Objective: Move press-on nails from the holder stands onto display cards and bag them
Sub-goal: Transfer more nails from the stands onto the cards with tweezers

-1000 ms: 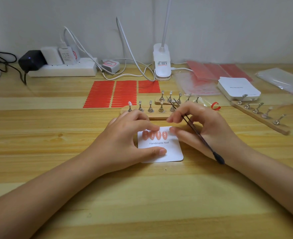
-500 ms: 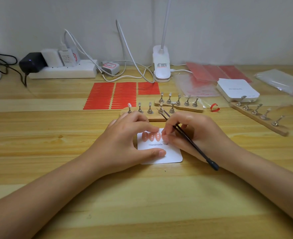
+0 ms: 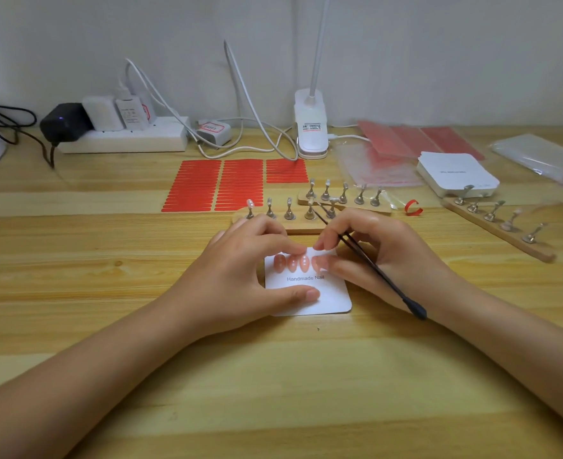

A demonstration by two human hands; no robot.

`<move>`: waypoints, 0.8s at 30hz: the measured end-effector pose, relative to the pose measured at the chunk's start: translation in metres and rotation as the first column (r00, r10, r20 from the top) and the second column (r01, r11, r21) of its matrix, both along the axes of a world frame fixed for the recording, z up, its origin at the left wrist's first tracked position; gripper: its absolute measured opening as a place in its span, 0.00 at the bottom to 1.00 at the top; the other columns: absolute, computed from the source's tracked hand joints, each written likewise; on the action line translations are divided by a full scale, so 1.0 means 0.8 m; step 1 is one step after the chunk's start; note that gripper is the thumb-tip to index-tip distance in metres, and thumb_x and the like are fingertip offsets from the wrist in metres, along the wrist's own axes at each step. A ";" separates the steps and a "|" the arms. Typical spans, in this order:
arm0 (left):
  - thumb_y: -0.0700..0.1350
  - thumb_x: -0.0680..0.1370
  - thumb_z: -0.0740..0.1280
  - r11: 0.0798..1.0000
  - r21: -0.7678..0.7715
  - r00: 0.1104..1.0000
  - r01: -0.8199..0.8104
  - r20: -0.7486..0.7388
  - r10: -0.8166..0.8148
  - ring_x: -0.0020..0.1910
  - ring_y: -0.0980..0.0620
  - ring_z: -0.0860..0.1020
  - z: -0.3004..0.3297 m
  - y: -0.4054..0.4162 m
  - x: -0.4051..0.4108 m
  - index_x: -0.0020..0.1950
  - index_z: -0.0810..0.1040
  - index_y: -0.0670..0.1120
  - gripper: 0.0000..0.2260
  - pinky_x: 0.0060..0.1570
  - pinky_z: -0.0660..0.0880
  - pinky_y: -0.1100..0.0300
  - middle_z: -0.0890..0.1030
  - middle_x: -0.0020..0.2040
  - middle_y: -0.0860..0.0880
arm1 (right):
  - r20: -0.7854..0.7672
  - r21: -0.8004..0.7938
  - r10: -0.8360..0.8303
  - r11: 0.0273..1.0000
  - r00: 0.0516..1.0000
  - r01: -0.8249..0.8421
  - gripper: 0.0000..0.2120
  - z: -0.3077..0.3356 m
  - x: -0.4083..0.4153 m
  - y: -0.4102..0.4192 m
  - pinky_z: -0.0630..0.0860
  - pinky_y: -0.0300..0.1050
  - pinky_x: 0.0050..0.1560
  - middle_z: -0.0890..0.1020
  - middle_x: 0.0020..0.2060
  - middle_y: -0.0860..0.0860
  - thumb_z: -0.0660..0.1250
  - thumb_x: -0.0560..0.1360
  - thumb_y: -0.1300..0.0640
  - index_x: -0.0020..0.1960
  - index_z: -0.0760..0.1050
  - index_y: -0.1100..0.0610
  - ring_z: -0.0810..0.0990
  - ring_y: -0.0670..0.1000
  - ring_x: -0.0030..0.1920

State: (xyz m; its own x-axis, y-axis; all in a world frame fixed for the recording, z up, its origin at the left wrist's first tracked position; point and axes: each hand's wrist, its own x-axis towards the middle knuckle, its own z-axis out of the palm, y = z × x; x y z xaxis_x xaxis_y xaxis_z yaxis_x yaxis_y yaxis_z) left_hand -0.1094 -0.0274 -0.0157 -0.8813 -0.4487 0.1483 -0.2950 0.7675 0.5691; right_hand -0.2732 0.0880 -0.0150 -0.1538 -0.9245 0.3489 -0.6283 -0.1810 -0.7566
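Since half a second ago my right hand point(image 3: 377, 256) has eased back off the nail row: its fingertips sat over the fourth nail, and now they rest at the card's upper right edge with that nail showing again. The left hand point(image 3: 240, 273) has hardly shifted. It is spread over the display card point(image 3: 326, 299), thumb pressing flat on the lower part below the printed words and forefinger touching the top of the row, so the card stays pinned to the surface point(image 3: 273, 392). The right hand has its fingers curled round the black tweezers point(image 3: 372, 270), which lie slantwise across it, tips pointing toward the stands and closed end out past the wrist; the tips hold nothing that I can see. Four pink press-on nails point(image 3: 298, 263) sit side by side on the card. On the nearest holder stand point(image 3: 293, 228) only the leftmost peg appears to carry a nail, and the stand behind it point(image 3: 343, 203) looks bare. The long stand at right point(image 3: 498, 226) may carry a nail on one peg, too blurred to be sure. I judge this card nearly filled, with the fifth nail to move, then bagging; the clear bags point(image 3: 372, 167) lie untouched near the spare card stack point(image 3: 455, 173).
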 end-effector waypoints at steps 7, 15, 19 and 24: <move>0.70 0.61 0.60 1.000 -0.003 1.000 0.003 0.001 -0.003 0.57 0.59 0.68 -0.001 -0.001 0.000 0.57 0.77 0.58 0.30 0.60 0.66 0.53 0.71 0.52 0.61 | -0.087 -0.042 0.031 0.999 0.996 -0.034 0.12 -0.004 0.000 -0.003 0.77 0.48 0.41 0.80 0.37 0.54 0.70 0.71 0.68 0.41 0.74 0.52 0.79 0.51 0.38; 0.71 0.62 0.59 0.999 -0.041 1.000 0.016 0.002 -0.016 0.54 0.60 0.68 -0.001 -0.001 0.002 0.59 0.76 0.58 0.30 0.59 0.66 0.55 0.71 0.51 0.60 | -0.092 -0.047 0.027 0.998 0.995 -0.031 0.13 -0.005 0.000 -0.003 0.77 0.47 0.40 0.80 0.37 0.52 0.70 0.71 0.69 0.40 0.74 0.52 0.79 0.48 0.38; 0.69 0.64 0.63 0.996 -0.085 1.000 0.028 0.002 -0.028 0.54 0.59 0.68 -0.001 0.001 0.004 0.61 0.76 0.56 0.29 0.58 0.66 0.55 0.71 0.51 0.58 | -0.009 -0.046 0.014 0.999 1.000 -0.014 0.12 0.000 0.001 0.001 0.77 0.47 0.41 0.81 0.39 0.52 0.68 0.70 0.68 0.40 0.74 0.51 0.79 0.51 0.39; 0.70 0.65 0.62 0.995 -0.093 0.999 0.034 -0.011 -0.035 0.54 0.59 0.69 0.000 0.001 0.006 0.60 0.77 0.54 0.30 0.57 0.67 0.55 0.72 0.51 0.59 | 0.016 -0.078 -0.087 0.993 0.996 0.088 0.11 0.002 0.001 0.002 0.74 0.41 0.41 0.80 0.37 0.48 0.70 0.70 0.70 0.39 0.75 0.55 0.78 0.42 0.39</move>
State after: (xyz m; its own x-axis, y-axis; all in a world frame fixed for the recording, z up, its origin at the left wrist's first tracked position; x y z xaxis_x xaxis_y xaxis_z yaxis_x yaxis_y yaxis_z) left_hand -0.1043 -0.0268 -0.0158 -0.8936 -0.4021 0.1996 -0.2607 0.8268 0.4985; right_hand -0.2727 0.0900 -0.0135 -0.2374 -0.8770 0.4178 -0.6347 -0.1856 -0.7502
